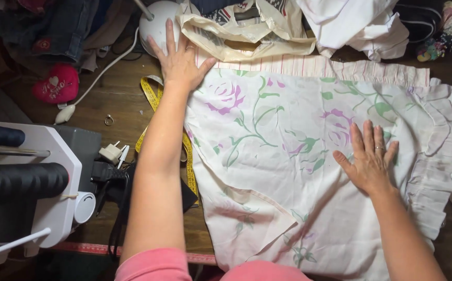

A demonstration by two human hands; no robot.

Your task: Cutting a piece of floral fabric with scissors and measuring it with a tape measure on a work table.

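A white cloth printed with purple roses and green stems (278,135) lies spread over a dark wooden table (116,93), with a ruffled edge at its right and a striped band along its far edge. My left hand (180,61) lies flat, fingers spread, on the cloth's far left corner. My right hand (369,158) presses flat on the cloth toward the right, a ring on one finger. Neither hand holds anything. A yellow measuring tape (150,93) runs under my left forearm beside the cloth's left edge.
A white and black machine (33,182) stands at the left with black cables and a white plug (112,152). A red heart-shaped cushion (57,84), a small ring (109,120), a white lamp base (155,23), a cream bag (246,31) and piled clothes line the back.
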